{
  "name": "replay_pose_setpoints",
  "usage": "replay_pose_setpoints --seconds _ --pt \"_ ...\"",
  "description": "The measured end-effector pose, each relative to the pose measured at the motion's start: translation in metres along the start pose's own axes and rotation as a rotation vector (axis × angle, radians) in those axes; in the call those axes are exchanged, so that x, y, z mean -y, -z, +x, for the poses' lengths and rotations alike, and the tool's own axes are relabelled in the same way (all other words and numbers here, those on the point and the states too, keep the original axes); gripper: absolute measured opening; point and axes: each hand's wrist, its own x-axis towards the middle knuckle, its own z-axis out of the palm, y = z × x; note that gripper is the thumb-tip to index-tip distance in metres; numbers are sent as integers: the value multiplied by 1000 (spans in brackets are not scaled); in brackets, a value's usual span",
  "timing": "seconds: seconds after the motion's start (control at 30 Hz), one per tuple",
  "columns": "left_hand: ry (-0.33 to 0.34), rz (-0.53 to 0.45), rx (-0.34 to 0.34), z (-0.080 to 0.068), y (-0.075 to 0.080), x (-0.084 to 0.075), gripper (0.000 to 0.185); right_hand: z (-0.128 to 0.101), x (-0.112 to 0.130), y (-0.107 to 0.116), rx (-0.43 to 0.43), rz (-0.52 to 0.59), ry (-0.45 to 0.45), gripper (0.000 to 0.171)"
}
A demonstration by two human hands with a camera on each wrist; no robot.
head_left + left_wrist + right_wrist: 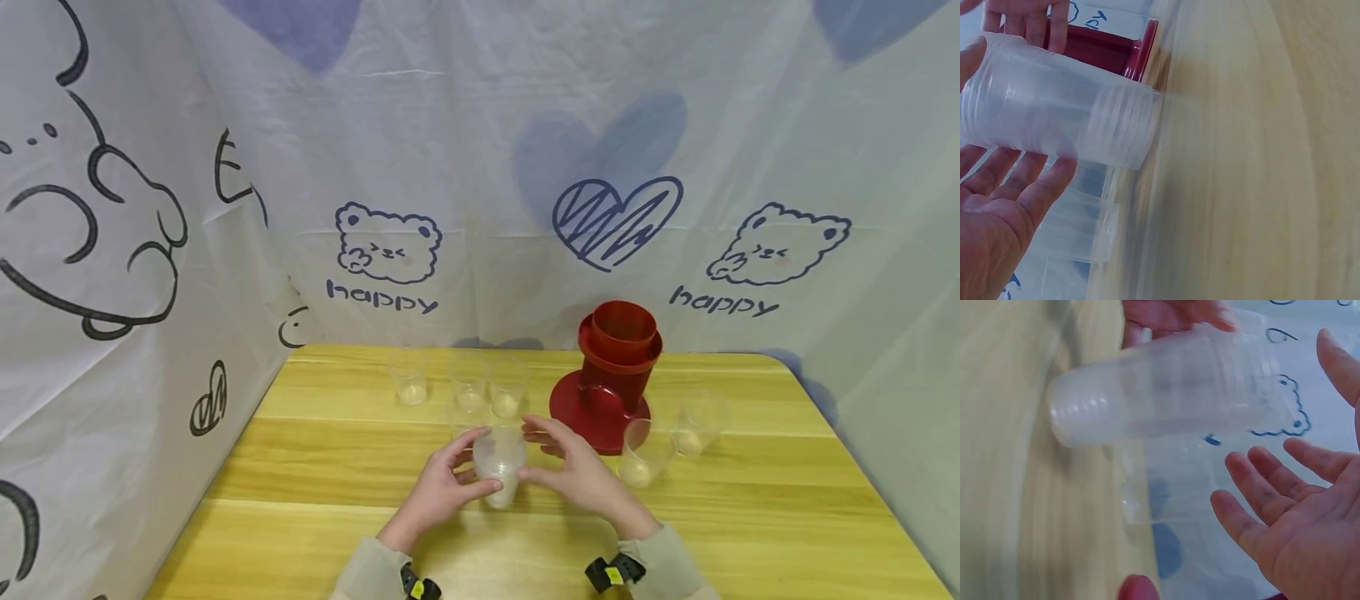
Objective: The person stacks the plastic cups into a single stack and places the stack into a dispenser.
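Left hand (438,483) gripping cup stack (498,467), right hand (573,467) open

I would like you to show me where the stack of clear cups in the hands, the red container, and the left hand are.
stack of clear cups (498,467), head view, on its side wall.
red container (618,350), head view, on its upper body.
left hand (442,487), head view, on the back of the hand.

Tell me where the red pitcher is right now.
In the head view the red pitcher stands right of centre on the wooden table, just behind the right hand, with clear cups beside its base.
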Motion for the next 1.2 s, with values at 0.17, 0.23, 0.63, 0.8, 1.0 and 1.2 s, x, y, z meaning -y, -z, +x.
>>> replay_pose_setpoints --seconds 0.17,0.23,0.63,0.8,1.0,1.2 --pt "-4 -22 -17 1 1 10 72 -8 7 14 -96 -18 -8 69" --pt "-2 -26 -17 1 1 10 72 -13 9 21 -146 -37 -17 69" --pt "13 -3 -19 -3 -1 -10 69 -38 8 70 -357 -100 -18 69" --pt "8 2 -23 -5 -2 -19 68 -47 0 86 -384 -111 -70 76" --pt "10 11 -24 -5 -3 -19 68 -54 -13 97 -370 -162 -135 84" --pt "20 17 -18 -3 -3 -12 69 -59 -24 104 -329 -157 -195 87"
